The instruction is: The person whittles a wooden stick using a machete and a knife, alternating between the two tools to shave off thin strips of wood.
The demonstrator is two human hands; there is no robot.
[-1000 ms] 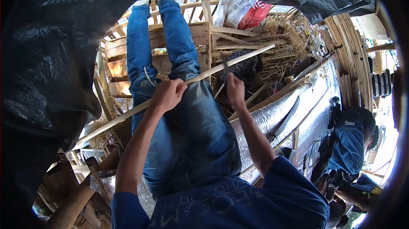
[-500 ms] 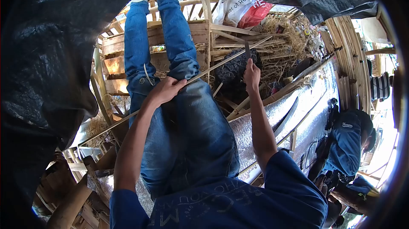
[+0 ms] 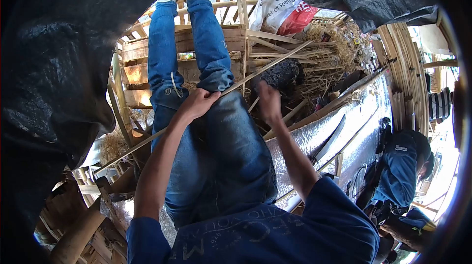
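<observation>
A long, thin bamboo strip (image 3: 275, 63) slants across my thighs, from lower left to upper right. My left hand (image 3: 200, 103) is closed around its middle, resting by the knee of my blue jeans (image 3: 231, 131). Just below the strip's right part is my right hand (image 3: 270, 102), smeared by motion and closed in a fist. The earlier frame shows a knife in that fist; its blade cannot be made out now against the dark background.
Split bamboo and straw (image 3: 334, 57) lie ahead on the right, near a printed sack (image 3: 280, 6). A curved blade (image 3: 330, 138) rests on silver foil sheeting (image 3: 361, 111). Black plastic (image 3: 54, 67) hangs at the left. Another person in blue (image 3: 398, 165) is at the right.
My right hand has moved left and down toward my left hand, and the upright knife blade no longer shows. My left hand keeps its hold on the strip. The view has shifted slightly.
</observation>
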